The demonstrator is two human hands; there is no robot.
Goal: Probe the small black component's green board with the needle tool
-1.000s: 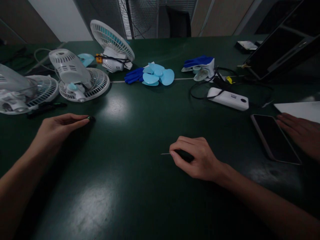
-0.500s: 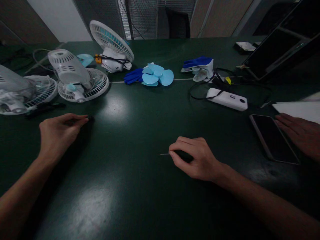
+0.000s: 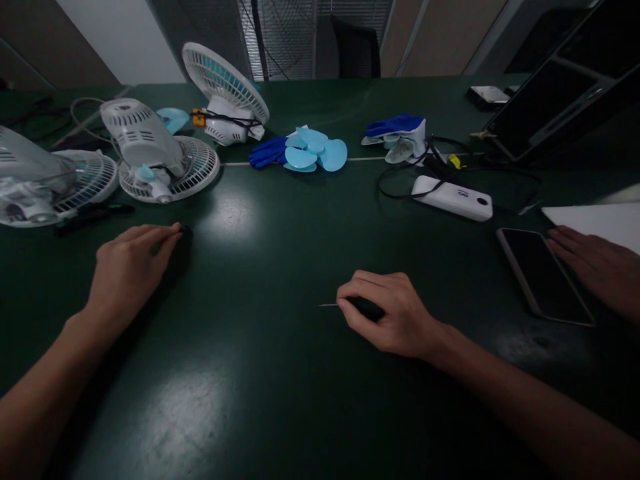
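On the left part of the tabletop (image 3: 260,267), a small dark object (image 3: 187,231) is pinched between the thumb and fingertips of the left hand (image 3: 131,267); its kind cannot be determined. Right of the centre, a black-handled tool (image 3: 367,308) is gripped in the closed fingers of the right hand (image 3: 393,315), its thin shaft being pointed leftward. Beyond the left hand, two white fans (image 3: 143,137) are laid grille-down. Nearer the far edge, a tilted fan (image 3: 225,123) and a light-blue fan blade (image 3: 316,150) are noted. Toward the right edge, a phone (image 3: 545,277) is placed just beside a co-worker's hand (image 3: 597,267).
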